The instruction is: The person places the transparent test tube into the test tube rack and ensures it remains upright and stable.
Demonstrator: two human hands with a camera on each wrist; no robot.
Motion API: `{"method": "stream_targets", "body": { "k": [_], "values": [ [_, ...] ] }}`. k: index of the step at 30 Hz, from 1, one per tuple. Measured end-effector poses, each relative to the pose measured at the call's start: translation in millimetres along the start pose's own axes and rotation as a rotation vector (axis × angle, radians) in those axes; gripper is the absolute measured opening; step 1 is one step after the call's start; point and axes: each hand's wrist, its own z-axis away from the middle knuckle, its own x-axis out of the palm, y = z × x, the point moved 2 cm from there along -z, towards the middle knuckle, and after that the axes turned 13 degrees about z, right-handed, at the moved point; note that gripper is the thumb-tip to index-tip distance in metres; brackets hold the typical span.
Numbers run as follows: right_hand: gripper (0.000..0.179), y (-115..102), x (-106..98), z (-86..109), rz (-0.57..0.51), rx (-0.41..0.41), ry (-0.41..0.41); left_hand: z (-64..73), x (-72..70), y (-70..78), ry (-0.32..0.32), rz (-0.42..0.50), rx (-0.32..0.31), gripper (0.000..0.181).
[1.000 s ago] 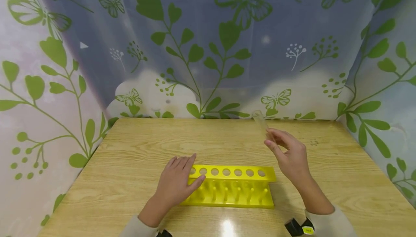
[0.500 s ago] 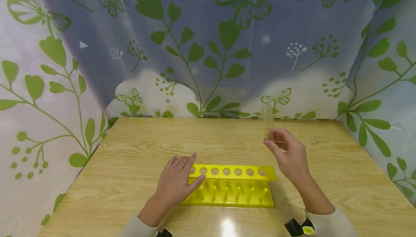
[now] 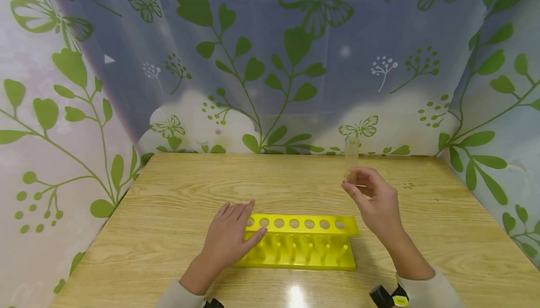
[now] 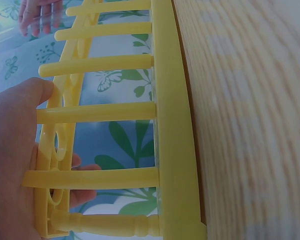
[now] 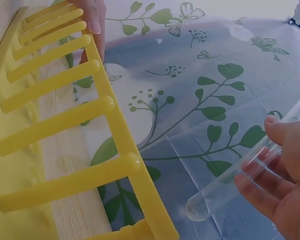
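A yellow test tube rack stands on the table, with a row of round holes on top and upright pegs on its base. My left hand holds its left end, the thumb on the near side of the top bar and the fingers reaching behind it, as the left wrist view shows. Beyond the rack's right end, my right hand pinches a clear test tube between thumb and fingers. The tube is upright in the head view. In the right wrist view its rounded end sticks out below the fingers.
The wooden table ends at a curtain printed with leaves and butterflies. More patterned cloth stands at the left and right. Black wrist devices show near the cuffs.
The test tube, tilted up to the left a second ago, has swung upright in my right fingers. My left hand and the rack have not moved.
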Motion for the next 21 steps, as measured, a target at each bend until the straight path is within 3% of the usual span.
{"method": "stream_targets", "body": {
  "k": [12,21],
  "values": [
    [0.033,-0.5,2.8,2.7,-0.057,0.002,-0.043,-0.9,-0.2,0.0,0.009,0.0,0.007,0.07],
    [0.038,-2.9,5.7,4.4,-0.158,-0.078,-0.084,-0.3,-0.3,-0.1,0.001,0.003,0.001,0.07]
  ]
}}
